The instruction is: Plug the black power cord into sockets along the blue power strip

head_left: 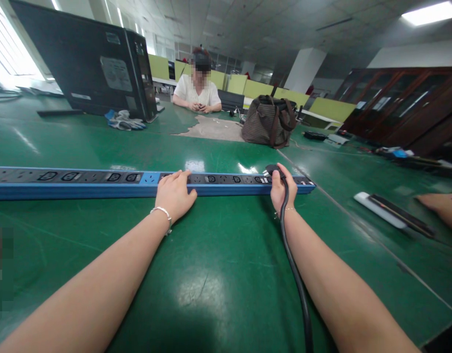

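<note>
On the green table [226, 274], a long blue power strip [101, 182] lies across me, its long axis from nine to three o'clock. My left hand [173, 192] presses flat on it, holding nothing. My right hand [283, 189] grips a black plug [274, 170] near the three o'clock end, its cable [295, 274] trailing toward six. The strip looks rigid and heavy, best held mid-body; the cable limp.

No lettering can be read: the white stickers on the black computer case [101, 68] and the markings along the blue power strip [101, 181] are blurred.
</note>
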A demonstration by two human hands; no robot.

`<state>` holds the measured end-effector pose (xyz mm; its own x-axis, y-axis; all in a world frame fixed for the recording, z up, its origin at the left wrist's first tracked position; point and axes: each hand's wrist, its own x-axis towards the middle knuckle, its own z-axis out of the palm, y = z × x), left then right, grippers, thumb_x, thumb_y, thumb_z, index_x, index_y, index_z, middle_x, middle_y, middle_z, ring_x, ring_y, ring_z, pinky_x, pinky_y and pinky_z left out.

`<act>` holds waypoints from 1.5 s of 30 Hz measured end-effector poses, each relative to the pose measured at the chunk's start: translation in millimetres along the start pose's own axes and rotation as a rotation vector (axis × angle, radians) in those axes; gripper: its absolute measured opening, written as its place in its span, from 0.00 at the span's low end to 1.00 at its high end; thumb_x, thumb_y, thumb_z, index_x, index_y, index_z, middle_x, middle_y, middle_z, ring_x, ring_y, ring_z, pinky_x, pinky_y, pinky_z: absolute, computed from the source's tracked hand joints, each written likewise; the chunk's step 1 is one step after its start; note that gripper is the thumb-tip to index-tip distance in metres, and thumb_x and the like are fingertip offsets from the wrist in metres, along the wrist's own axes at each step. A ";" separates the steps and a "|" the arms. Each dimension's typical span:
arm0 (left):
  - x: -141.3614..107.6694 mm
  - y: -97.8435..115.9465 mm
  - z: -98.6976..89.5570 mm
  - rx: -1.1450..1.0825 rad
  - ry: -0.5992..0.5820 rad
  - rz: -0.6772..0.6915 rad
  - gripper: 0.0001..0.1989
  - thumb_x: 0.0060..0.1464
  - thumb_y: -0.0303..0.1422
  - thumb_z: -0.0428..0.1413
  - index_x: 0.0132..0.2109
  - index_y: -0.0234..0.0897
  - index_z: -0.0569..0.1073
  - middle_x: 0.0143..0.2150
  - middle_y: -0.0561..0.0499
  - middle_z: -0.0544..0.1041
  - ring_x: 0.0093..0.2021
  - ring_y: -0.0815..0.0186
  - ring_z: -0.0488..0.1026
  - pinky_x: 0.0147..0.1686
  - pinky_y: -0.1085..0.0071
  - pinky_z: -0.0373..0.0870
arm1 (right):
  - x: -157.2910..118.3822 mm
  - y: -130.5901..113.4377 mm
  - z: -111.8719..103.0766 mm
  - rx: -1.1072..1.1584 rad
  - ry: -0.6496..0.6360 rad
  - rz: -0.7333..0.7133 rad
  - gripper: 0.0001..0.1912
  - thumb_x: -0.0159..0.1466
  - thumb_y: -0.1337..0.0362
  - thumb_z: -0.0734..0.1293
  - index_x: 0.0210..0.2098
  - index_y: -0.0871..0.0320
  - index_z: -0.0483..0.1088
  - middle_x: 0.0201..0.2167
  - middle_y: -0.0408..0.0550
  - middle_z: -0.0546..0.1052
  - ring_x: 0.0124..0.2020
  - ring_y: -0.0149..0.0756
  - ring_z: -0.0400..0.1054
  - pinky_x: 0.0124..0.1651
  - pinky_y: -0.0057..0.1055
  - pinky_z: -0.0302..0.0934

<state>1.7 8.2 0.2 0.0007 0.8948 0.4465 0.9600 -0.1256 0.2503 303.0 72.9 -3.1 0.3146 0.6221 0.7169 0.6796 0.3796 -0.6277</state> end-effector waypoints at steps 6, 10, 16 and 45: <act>0.1 0.8 -0.6 0.002 -0.007 0.005 0.26 0.52 0.37 0.48 0.57 0.29 0.65 0.55 0.37 0.71 0.59 0.55 0.64 0.59 0.58 0.55 | 25.5 47.8 -30.3 0.011 0.121 0.095 0.26 0.58 0.50 0.62 0.45 0.65 0.73 0.42 0.56 0.77 0.46 0.43 0.71 0.53 0.42 0.62; 0.4 0.7 -1.1 -0.003 -0.016 -0.004 0.26 0.52 0.37 0.48 0.57 0.30 0.65 0.55 0.37 0.71 0.59 0.55 0.64 0.59 0.58 0.55 | 27.7 59.3 -36.2 0.022 0.050 0.105 0.26 0.56 0.48 0.63 0.42 0.64 0.74 0.39 0.55 0.78 0.44 0.44 0.71 0.51 0.42 0.63; 0.4 0.7 -1.9 0.000 -0.019 -0.004 0.26 0.52 0.38 0.47 0.57 0.30 0.64 0.56 0.37 0.71 0.59 0.55 0.64 0.59 0.58 0.55 | 25.0 57.4 -31.9 -0.014 -0.005 0.138 0.29 0.55 0.46 0.63 0.42 0.65 0.75 0.40 0.57 0.78 0.45 0.45 0.71 0.53 0.44 0.62; 0.4 -0.8 0.5 0.018 0.001 0.011 0.25 0.53 0.38 0.47 0.56 0.32 0.65 0.56 0.38 0.71 0.58 0.55 0.64 0.59 0.58 0.56 | 12.9 58.5 -32.4 -0.462 -0.180 0.023 0.22 0.59 0.55 0.60 0.48 0.57 0.74 0.50 0.56 0.74 0.56 0.48 0.64 0.59 0.46 0.55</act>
<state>1.0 8.9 -0.2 0.0111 0.8932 0.4496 0.9648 -0.1278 0.2299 368.3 81.0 -20.8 0.2410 0.7509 0.6149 0.9092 0.0469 -0.4137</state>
